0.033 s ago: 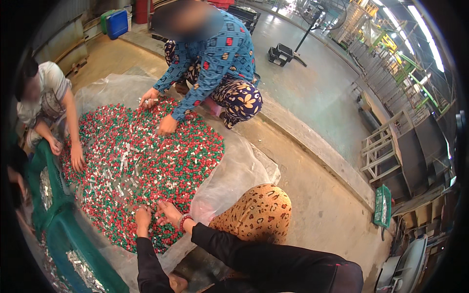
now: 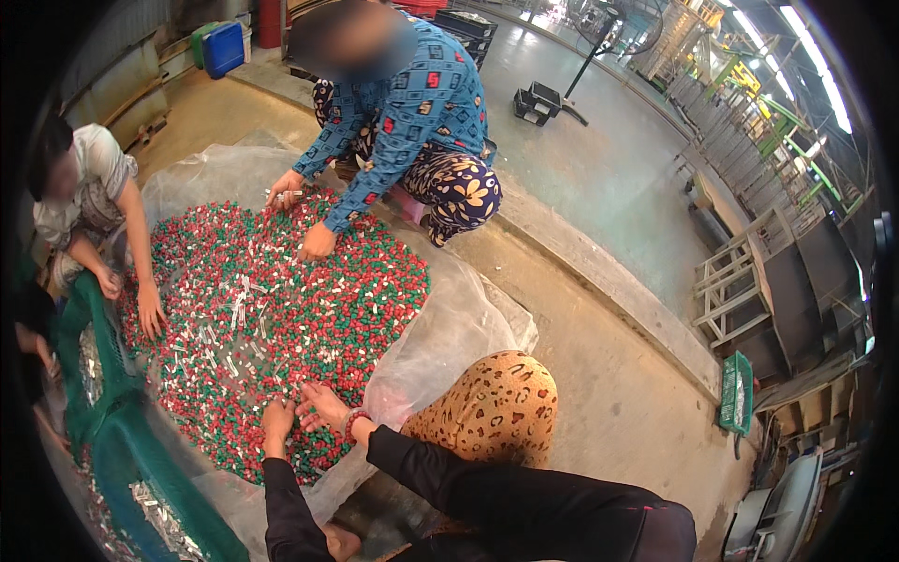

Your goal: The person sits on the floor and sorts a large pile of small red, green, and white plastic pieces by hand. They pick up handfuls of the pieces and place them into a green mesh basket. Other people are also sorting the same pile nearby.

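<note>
At the near edge of the heap of red, green and white pieces (image 2: 281, 309), your left hand (image 2: 277, 419) rests palm-down on the pieces, fingers loosely curled; whether it grips any, cannot tell. Just right of it, your right hand (image 2: 323, 405) lies open, fingers spread over the heap. Rake shallowly, keeping pieces on the clear plastic sheet (image 2: 449, 337).
</note>
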Motion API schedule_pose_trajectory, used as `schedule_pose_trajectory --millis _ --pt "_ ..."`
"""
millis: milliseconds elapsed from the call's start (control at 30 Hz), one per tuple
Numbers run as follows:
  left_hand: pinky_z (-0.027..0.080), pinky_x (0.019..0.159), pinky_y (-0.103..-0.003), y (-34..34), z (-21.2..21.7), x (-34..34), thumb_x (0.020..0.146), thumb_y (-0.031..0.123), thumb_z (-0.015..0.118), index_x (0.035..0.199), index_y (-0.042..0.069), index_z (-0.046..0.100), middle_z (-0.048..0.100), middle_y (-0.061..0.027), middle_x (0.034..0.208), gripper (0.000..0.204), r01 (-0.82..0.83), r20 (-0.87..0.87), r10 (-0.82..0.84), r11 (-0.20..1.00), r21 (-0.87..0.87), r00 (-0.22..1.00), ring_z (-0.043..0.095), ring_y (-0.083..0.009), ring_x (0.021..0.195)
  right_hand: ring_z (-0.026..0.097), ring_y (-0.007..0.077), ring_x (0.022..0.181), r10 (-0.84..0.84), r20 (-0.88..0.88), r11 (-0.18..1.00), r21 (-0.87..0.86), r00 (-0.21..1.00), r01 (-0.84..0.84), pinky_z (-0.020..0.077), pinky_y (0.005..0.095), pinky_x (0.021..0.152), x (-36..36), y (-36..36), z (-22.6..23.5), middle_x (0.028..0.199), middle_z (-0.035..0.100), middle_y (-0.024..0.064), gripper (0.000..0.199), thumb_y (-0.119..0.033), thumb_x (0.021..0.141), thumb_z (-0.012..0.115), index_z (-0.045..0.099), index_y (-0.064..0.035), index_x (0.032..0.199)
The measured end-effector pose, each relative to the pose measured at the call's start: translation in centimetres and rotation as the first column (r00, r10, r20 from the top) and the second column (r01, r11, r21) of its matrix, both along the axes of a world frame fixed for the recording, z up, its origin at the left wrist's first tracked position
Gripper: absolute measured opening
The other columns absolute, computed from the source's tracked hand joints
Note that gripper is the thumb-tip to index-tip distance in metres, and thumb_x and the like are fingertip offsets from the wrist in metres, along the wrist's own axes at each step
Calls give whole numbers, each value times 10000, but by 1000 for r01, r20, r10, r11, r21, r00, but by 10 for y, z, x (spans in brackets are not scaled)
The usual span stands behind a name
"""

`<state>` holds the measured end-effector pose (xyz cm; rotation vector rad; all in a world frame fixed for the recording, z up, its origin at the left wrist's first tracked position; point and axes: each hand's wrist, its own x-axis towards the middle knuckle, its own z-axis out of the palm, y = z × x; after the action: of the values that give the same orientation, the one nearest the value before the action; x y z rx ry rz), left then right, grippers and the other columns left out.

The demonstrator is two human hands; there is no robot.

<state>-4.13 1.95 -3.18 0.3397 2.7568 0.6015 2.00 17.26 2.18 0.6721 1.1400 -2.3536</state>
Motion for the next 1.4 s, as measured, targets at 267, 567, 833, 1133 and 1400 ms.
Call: schedule_pose_trajectory --millis 267,567,833,1133,1400 --pt "436 655 -322 -26 25 0 788 250 527 934 12 634 627 -111 722 299 -176 237 81 894 413 968 575 -189 688 595 239 691 126 -71 989 83 989 -120 537 412 602 2 10 34 1082 527 174 496 -294 920 336 140 -159 1356" --pt "424 748 -434 -31 -1 -30 832 409 483 951 1 610 600 -227 926 444 -245 61 240 965 91 969 563 -377 890 503 139 578 28 -150 998 62 988 -19 423 286 497 5 4 35 754 453 41 153 -163 853 415 392 -100 991" --pt "432 702 -476 18 -2 -39 693 577 571 775 -56 596 594 -260 827 639 -107 30 111 990 -89 993 577 -386 800 326 83 407 -52 -56 984 167 997 61 241 234 356 4 -12 26 594 376 -20 133 -182 862 463 409 -91 943" --pt "460 648 -377 16 1 -20 713 231 608 933 -13 599 622 -183 797 328 395 266 -441 894 209 857 610 -249 731 487 223 1013 -161 -244 845 467 956 261 386 312 857 13 -42 -19 1070 507 163 386 -172 810 520 421 15 1133" --pt "428 514 -304 -49 79 -23 779 293 540 900 27 626 590 -46 682 305 93 553 -253 949 302 794 555 -134 590 461 188 774 -6 -357 647 711 934 276 373 302 651 15 1 -62 857 465 90 223 -218 856 475 443 -39 986"
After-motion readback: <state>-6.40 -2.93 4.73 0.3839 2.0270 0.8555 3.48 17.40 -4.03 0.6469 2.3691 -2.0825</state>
